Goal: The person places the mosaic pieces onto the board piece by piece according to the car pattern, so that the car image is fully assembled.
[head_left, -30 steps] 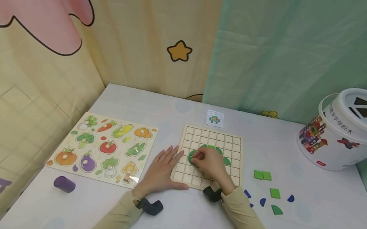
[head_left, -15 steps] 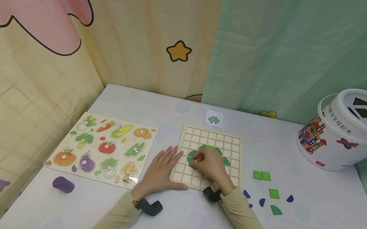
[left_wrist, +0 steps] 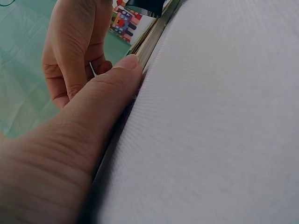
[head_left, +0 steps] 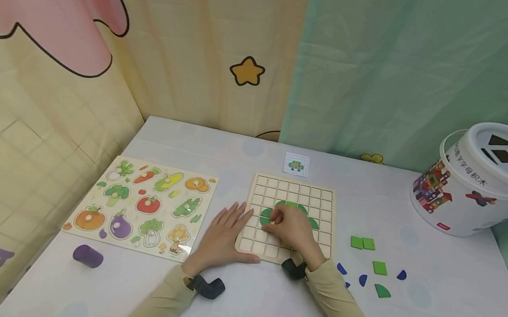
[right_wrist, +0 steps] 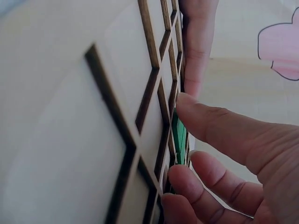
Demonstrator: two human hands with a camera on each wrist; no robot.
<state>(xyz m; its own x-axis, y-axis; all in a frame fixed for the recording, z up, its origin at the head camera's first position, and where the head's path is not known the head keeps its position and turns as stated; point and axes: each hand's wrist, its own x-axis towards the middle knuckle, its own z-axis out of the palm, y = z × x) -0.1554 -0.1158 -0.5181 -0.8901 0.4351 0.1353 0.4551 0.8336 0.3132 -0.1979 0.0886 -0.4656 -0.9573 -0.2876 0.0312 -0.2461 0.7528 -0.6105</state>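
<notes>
Seating step: right hand [head_left: 286, 229] fingers pinch, it seems, a green piece [right_wrist: 178, 133] into the grid board [head_left: 296, 191]; left hand [head_left: 225, 232] flat, steadying; next needs square alignment

One wooden grid board [head_left: 294, 188]; one vegetable peg puzzle [head_left: 146, 202]; three loose green squares [head_left: 380, 268]; one green quarter-round [head_left: 382, 291]; one purple cylinder [head_left: 88, 256]; one white bucket [head_left: 486, 186]; one small pattern card [head_left: 296, 164]
</notes>
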